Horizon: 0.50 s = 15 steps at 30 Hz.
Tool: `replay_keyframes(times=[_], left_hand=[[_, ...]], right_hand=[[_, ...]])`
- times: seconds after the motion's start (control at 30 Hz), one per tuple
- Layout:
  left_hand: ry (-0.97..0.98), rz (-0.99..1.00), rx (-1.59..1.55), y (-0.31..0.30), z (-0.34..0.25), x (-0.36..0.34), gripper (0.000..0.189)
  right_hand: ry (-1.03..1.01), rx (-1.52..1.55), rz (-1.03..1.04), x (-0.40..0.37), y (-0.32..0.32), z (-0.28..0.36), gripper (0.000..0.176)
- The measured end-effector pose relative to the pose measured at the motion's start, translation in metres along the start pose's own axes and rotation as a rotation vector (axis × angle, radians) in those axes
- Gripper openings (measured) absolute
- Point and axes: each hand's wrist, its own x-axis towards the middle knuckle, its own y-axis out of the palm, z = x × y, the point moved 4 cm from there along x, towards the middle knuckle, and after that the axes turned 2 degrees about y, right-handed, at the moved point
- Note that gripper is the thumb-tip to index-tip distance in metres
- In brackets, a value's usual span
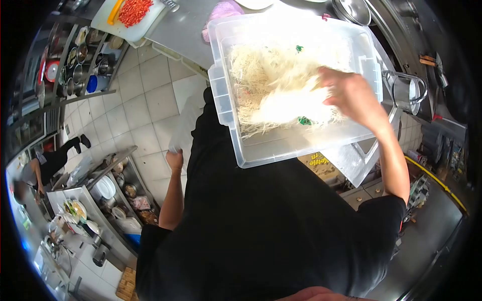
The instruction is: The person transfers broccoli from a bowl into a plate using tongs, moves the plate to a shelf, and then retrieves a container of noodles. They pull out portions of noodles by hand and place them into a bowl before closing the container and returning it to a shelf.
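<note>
A clear plastic tub [235, 143] holds a heap of thin, pale dried noodles [246, 70] with bits of green tie among them. Inside the tub, on its right side, my right hand [351, 93] has its fingers curled into the noodles; hand and strands there are smeared by motion, and part of the heap is washed out by glare. Low at my left side, away from the tub, my left hand [174, 159] is closed on the end of a long clear plastic piece [185, 125]. Whether that is a bag or a lid I cannot make out.
A white cutting board [143, 27] with chopped red pieces [134, 11] lies on the steel counter [173, 30]. A pink cloth [223, 14] is beside the tub, a steel pot [405, 93] to its right. Another person [50, 160] is at the far left.
</note>
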Motion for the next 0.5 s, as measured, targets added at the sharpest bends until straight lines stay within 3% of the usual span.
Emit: replay_keyframes(times=[0.1, 0.13, 0.27, 0.33, 0.4, 0.43, 0.47, 0.5], left_hand=[[-0.050, 0.023, 0.046, 0.003, 0.003, -0.001, 0.034], [-0.045, 0.033, 0.066, 0.005, 0.005, 0.002, 0.034], [-0.047, 0.056, 0.089, 0.003, 0.009, 0.001, 0.033], [-0.030, 0.057, 0.077, 0.002, 0.009, 0.002, 0.030], [-0.035, 0.063, 0.056, -0.001, 0.007, -0.004, 0.030], [-0.033, 0.065, 0.036, -0.001, 0.005, -0.008, 0.029], [-0.037, 0.070, 0.035, 0.002, 0.010, -0.011, 0.029], [-0.026, 0.076, 0.065, 0.007, 0.019, -0.012, 0.030]], right_hand=[[0.075, -0.068, -0.175, -0.011, -0.033, -0.035, 0.030], [0.235, -0.019, -0.103, -0.010, -0.043, -0.044, 0.032], [0.443, -0.160, -0.118, 0.008, -0.042, -0.084, 0.038], [0.228, -0.367, -0.524, 0.012, -0.043, -0.071, 0.040], [0.075, -0.500, -0.731, 0.015, -0.043, -0.017, 0.038], [-0.017, -0.394, -0.714, 0.017, -0.025, -0.001, 0.032], [-0.310, -0.351, -0.617, 0.025, 0.002, 0.024, 0.029], [-0.425, -0.199, -0.465, 0.033, 0.030, 0.046, 0.025]])
